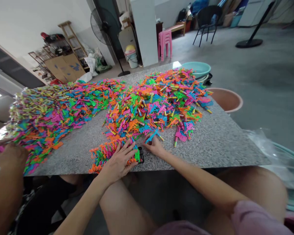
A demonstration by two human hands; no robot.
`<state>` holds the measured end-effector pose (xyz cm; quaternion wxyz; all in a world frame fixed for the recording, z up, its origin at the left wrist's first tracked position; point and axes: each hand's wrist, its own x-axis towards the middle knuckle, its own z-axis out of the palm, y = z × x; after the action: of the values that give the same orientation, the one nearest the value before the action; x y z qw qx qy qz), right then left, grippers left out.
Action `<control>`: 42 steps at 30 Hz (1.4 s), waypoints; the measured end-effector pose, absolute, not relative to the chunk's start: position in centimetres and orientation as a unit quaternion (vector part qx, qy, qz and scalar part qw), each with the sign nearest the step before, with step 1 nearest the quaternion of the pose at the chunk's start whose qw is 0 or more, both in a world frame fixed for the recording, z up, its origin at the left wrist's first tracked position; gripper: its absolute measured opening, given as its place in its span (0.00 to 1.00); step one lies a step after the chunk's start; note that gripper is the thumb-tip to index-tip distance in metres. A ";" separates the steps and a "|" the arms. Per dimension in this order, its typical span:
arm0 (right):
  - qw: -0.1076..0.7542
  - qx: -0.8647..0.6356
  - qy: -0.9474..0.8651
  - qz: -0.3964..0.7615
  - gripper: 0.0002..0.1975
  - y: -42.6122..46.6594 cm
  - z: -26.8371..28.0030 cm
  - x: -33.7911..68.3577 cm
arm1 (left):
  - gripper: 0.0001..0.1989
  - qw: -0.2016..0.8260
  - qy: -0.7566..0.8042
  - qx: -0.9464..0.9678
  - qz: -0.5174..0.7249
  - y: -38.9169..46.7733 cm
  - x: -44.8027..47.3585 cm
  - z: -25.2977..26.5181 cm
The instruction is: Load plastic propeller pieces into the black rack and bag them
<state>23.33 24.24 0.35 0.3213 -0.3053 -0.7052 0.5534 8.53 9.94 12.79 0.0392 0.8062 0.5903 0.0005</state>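
My left hand [122, 158] lies with fingers spread over a packed row of small plastic toy pieces [101, 156] in orange, pink, green and blue. The row stands at the table's near edge, its right end meeting a black rack-like part [141, 155]. Just to the right, my right hand [155, 146] pinches a blue plastic toy piece [152, 135], tilted up to the right. Beyond both hands rises a heap of loose toy pieces [159, 101], many looking gun-shaped with yellow-banded tubes. A few pink pieces [181, 134] lie to the right.
A second long heap [63, 107] covers the left of the speckled stone table [225, 143]; a co-worker's hands [11, 155] are at its near end. A teal basin [197, 68] and a pink basin [225, 99] stand past the right edge. Clear plastic bags [267, 147] lie at right.
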 end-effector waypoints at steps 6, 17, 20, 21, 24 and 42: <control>0.257 -0.268 -0.798 0.475 0.10 24.6 0.8 20.9 | 0.22 0.034 0.592 0.805 -0.005 10.0 8.6 12.7; 0.166 -0.274 -0.872 0.369 0.11 24.6 3.0 22.0 | 0.21 0.019 0.586 0.810 0.020 10.0 8.7 12.4; 0.117 -0.276 -0.902 0.311 0.11 24.6 4.2 21.5 | 0.21 0.023 0.586 0.809 0.027 10.0 8.7 12.3; 0.097 -0.279 -0.909 0.293 0.10 24.6 4.6 21.2 | 0.21 0.022 0.587 0.808 0.028 10.0 8.8 12.3; 0.049 -0.289 -0.924 0.245 0.11 24.8 5.7 19.6 | 0.20 0.000 0.592 0.805 0.031 10.0 8.7 12.2; 0.054 -0.415 -0.886 0.199 0.13 26.5 6.8 22.9 | 0.20 0.012 0.594 0.804 0.019 10.3 8.5 12.5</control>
<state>22.93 26.50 6.81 0.0545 -0.4153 -0.8859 0.1995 8.53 10.29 12.53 0.0119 0.8041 0.5941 0.0189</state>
